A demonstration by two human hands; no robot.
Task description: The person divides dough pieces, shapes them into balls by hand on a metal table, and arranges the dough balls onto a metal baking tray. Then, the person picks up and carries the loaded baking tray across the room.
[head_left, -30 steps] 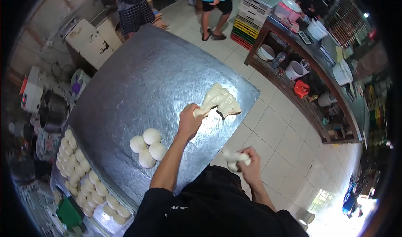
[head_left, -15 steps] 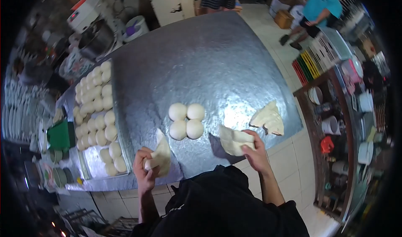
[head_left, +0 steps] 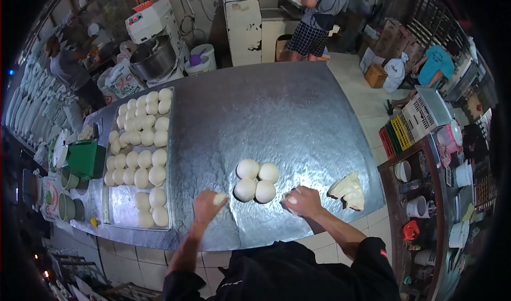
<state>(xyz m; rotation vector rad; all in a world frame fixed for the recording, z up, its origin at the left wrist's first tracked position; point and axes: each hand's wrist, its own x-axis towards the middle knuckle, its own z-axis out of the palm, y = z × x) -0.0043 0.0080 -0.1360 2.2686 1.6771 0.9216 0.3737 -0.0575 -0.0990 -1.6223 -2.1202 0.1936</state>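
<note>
My left hand (head_left: 206, 208) is closed around a small piece of dough (head_left: 219, 199) low over the table, left of several smooth dough balls (head_left: 255, 181) set close together. On their right side, my right hand (head_left: 304, 201) is curled over another dough piece (head_left: 290, 198), which shows only in part between the fingers. Farther right, an irregular flat slab of dough (head_left: 348, 192) lies on the table (head_left: 255, 104).
A metal tray (head_left: 120, 208) holding rows of dough balls stands on the left, beside a green scale (head_left: 88, 159). Behind the table are a mixer bowl (head_left: 154, 59) and a person (head_left: 319, 14). Shelves (head_left: 394, 205) stand at the right; other people are farther off.
Both hands have closed over the dough pieces, which hung as stretched sheets before and now look bunched up. The camera view has tilted up, showing more of the room.
</note>
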